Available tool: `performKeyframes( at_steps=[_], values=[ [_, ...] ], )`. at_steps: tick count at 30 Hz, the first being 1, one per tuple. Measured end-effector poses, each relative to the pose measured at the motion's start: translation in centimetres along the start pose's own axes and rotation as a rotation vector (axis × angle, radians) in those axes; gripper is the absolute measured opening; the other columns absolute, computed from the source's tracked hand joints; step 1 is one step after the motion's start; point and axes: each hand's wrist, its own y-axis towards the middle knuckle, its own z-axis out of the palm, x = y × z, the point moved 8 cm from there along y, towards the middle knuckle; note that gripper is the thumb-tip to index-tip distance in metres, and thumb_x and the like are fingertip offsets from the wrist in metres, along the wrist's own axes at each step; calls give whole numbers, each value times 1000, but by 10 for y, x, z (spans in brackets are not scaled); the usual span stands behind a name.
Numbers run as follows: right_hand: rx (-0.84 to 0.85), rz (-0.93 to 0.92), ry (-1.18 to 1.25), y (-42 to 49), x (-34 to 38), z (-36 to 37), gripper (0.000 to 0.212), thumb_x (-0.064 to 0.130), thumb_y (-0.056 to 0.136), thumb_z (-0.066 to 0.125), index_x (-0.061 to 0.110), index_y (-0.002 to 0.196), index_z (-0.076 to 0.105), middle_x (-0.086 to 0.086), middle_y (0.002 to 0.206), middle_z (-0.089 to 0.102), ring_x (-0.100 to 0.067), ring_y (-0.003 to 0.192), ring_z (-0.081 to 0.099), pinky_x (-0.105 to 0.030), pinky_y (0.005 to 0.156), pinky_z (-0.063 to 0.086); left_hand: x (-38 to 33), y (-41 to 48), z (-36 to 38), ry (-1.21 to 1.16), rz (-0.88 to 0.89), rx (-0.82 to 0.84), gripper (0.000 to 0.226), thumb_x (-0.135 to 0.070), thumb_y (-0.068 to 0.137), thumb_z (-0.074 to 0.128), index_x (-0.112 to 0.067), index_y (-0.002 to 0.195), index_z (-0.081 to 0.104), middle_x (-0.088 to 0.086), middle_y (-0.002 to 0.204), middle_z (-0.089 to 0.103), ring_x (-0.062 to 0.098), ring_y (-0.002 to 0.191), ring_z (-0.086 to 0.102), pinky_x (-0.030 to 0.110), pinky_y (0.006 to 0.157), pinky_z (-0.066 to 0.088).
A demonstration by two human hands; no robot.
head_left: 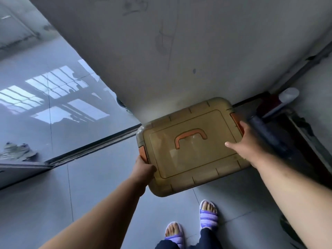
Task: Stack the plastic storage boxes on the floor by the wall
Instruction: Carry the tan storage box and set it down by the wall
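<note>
The plastic storage box (190, 146), a brownish translucent one with an orange handle (190, 137) on its lid, is held between the two hands close to the wall (179, 51), its far long side almost at the wall; whether it rests on the floor (89, 177), on another box, or hangs in the air, I cannot tell. The left hand (144, 169) grips the left short end near the orange latch (143, 154), and the right hand (249, 142) clasps the right short end with the thumb on the lid. The long axis runs roughly along the wall from one hand to the other, so both hands are equally near, and I judge the coming move needs only to lower or settle it evenly.
</note>
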Motion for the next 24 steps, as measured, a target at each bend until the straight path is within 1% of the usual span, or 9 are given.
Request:
performKeyframes(
  at_steps=[3,5,8,11,14,19,22,24],
  values=[
    [13,-10,-11,28,2,9,100,21,71,83,29,149,21,-6,151,38,-30,135,42,-47,103,41,-3,21,8,-29,-16,-23,62,9,76,57,-10,133,43,15,118,59,34,109,59,50,87,57],
    [19,-22,-26,43,0,12,100,23,71,84,27,150,22,-6,152,38,-31,136,41,-48,106,41,-4,33,13,-49,-29,-42,64,10,77,55,-10,136,40,16,121,57,36,112,57,53,90,56],
    [37,-16,-29,58,-6,18,99,24,73,83,28,150,21,-7,153,37,-31,137,40,-49,107,42,-4,46,20,-54,-58,-63,68,9,78,56,-12,140,36,17,126,54,38,116,54,56,95,52],
    [87,-2,-3,67,-11,28,98,22,75,81,31,150,18,-8,154,35,-32,138,38,-52,107,41,-2,52,26,-48,-96,-57,71,9,79,57,-14,141,32,15,125,51,36,115,52,54,97,52],
    [110,-19,-4,75,-12,30,98,21,75,80,28,150,17,-7,153,37,-31,137,39,-53,110,38,0,56,30,-51,-127,-61,71,6,79,58,-15,141,30,14,123,50,35,113,52,54,96,52],
    [99,-24,-28,81,-13,33,96,22,76,79,29,150,18,-6,152,38,-31,137,40,-53,108,39,-5,63,31,-76,-115,-86,73,7,80,57,-16,143,28,14,124,50,36,114,51,55,97,51],
    [89,-37,-79,81,-10,36,95,23,77,78,28,150,17,-7,153,37,-34,137,40,-52,108,40,-6,63,32,-69,-123,-75,73,7,80,56,-16,143,28,14,124,50,35,113,50,50,93,51],
    [101,-47,-134,81,-8,40,95,23,80,76,34,151,13,-8,155,32,-36,137,38,-52,107,41,-10,67,37,-81,-109,-41,76,9,79,54,-18,145,29,15,128,50,36,117,49,53,96,49]
  ],
)
